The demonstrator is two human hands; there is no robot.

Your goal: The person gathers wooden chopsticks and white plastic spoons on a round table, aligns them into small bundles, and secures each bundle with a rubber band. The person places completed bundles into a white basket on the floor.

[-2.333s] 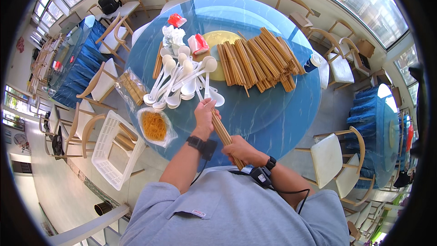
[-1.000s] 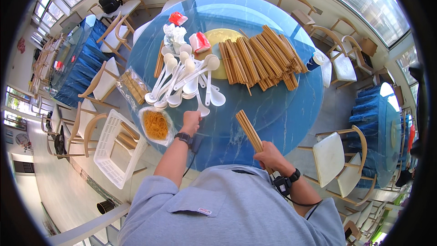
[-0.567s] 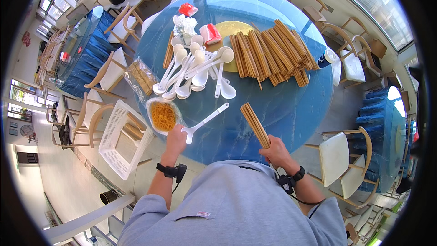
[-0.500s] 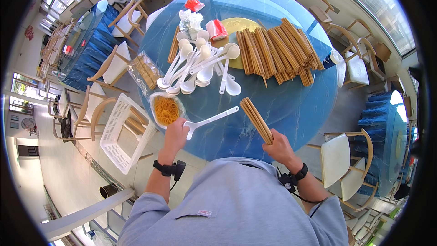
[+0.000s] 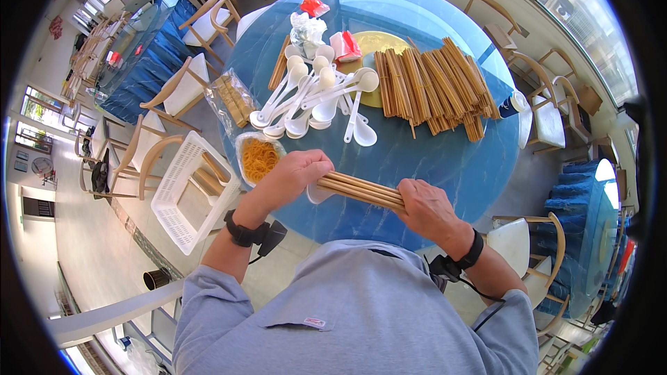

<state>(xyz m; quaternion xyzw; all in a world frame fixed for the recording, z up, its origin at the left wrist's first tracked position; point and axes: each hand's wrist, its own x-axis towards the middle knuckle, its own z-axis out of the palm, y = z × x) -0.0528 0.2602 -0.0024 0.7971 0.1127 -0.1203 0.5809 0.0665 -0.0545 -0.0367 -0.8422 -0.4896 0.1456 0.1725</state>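
Note:
A small bundle of wooden chopsticks point(image 5: 363, 189) stretches between my two hands over the table's near side. My left hand point(image 5: 303, 172) is closed at its left end, while my right hand point(image 5: 425, 207) grips the right end. Below the chopsticks, by my left fingers, the bowl of a white spoon point(image 5: 319, 193) shows; its handle is hidden. Beside my left hand, a clear-lined tub of orange-yellow rubber bands point(image 5: 258, 158) sits at the table edge. Farther back lie a heap of white spoons point(image 5: 299, 122) and a large pile of chopsticks point(image 5: 434, 87).
The round blue table point(image 5: 445, 173) carries a packaged brown bundle point(image 5: 233, 99), a red-and-white packet point(image 5: 345, 46), crumpled white plastic point(image 5: 308, 30) and a cup point(image 5: 518, 101). A white perforated crate point(image 5: 179, 217) stands at left. Chairs point(image 5: 174, 94) and other tables point(image 5: 583, 194) surround it.
My right hand has swung the chopsticks leftward to nearly level. My left hand has moved right to meet their other end, and the spoon's handle is now hidden.

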